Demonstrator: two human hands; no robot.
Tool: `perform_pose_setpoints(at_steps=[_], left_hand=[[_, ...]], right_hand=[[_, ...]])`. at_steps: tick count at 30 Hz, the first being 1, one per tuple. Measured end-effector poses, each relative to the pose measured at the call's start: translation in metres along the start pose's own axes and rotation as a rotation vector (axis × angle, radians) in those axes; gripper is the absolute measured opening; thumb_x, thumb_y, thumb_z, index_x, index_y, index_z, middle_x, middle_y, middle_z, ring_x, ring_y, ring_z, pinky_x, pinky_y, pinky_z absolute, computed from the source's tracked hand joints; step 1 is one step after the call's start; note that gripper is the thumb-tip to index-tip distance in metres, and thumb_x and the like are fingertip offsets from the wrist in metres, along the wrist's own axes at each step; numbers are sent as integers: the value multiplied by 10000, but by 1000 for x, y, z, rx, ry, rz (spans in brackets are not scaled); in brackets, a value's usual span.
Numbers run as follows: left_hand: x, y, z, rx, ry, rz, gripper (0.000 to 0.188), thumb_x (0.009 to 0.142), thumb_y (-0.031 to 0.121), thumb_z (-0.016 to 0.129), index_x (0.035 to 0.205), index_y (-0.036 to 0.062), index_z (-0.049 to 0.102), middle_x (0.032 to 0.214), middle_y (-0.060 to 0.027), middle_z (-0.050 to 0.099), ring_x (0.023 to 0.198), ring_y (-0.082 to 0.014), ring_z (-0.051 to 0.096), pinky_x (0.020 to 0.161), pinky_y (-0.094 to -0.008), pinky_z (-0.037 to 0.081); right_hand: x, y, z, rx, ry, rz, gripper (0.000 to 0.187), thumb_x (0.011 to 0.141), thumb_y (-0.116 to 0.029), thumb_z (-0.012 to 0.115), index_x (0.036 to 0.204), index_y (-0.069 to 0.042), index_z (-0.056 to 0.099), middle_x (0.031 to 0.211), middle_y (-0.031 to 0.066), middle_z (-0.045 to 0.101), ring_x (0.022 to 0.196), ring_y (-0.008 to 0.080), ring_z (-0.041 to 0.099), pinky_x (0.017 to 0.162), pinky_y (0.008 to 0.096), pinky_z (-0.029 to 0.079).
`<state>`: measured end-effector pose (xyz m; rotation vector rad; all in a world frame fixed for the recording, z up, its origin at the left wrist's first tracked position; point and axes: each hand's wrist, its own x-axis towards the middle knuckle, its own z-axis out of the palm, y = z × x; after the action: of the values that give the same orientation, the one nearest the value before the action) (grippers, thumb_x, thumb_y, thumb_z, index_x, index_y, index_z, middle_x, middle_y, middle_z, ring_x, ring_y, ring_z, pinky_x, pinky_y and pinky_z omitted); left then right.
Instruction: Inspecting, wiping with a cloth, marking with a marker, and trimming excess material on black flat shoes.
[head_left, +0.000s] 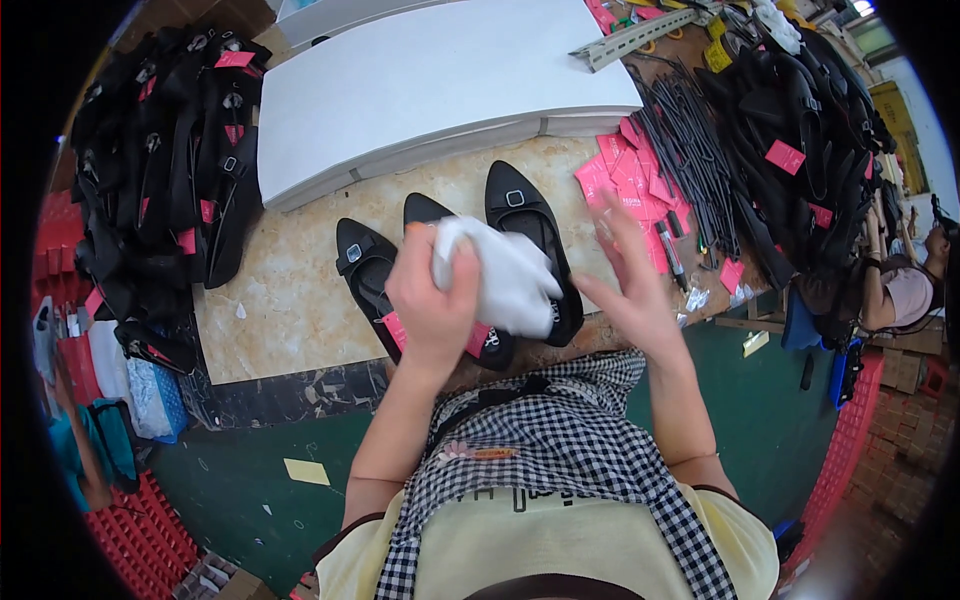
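My left hand (435, 295) is closed around a crumpled white wad (500, 280), paper or cloth, I cannot tell which; it is smeared by motion. To the right of it my right hand (640, 290) is raised with fingers apart and nothing in it, slightly blurred. Below the hands, black pointed flat shoes with square buckles lie on the marbled tabletop (270, 300), toes away from me. The left shoe (362, 250) and right shoe (520, 205) show well. The middle shoe (425, 208) is largely hidden by my left hand and the wad. Pink tags stick out near the heels.
A long white box (450, 80) stands across the back. Heaps of black shoes rise at the left (160, 160) and right (800, 120). Pink cards (630, 180), black rods (690, 150) and a marker pen (671, 255) lie at the right. Another person (905, 285) is at far right.
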<state>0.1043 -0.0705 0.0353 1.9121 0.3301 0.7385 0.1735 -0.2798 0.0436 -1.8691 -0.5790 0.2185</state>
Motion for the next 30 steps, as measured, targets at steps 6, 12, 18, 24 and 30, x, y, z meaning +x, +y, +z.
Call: perform_pose_setpoints(at_steps=[6,12,18,24,30], left_hand=[[2,-6,26,-852,-362,-743,364,1003,279,448,1184,-1,595,1079,-121,679,907,-254,678,824,-387,542],[-72,2,43,311,-895,254,267,814,263,635,744,10,678,812,-127,678,747,-272,643,760,-420,498],[-73,-7,57,320,-806,365,235,799,241,649,720,20,668,769,-118,667,748,-261,633,782,-377,445],[-73,1,64,358,-856,354,236,785,243,660,695,25,647,748,-122,645,778,-247,613,800,-368,436],[20,5,56,709,-612,677,357,793,406,659,762,55,714,887,-136,670,959,-314,594,927,-486,394]], right_hand=[[8,6,19,18,-12,71,622,805,-126,753,1367,-37,503,1405,200,511,1253,273,552,1018,384,461],[17,33,30,-698,-158,-177,296,736,-124,747,1022,-58,708,924,118,555,887,278,584,796,405,494],[63,65,73,-1110,-179,-275,492,732,-196,774,1196,-73,667,992,115,548,925,292,576,805,393,490],[82,95,38,-546,-125,-53,520,760,-237,782,1222,-41,647,881,126,593,863,282,592,769,376,485],[73,84,18,-362,-72,48,505,783,-207,773,1242,-46,637,901,134,617,846,293,616,783,387,502]])
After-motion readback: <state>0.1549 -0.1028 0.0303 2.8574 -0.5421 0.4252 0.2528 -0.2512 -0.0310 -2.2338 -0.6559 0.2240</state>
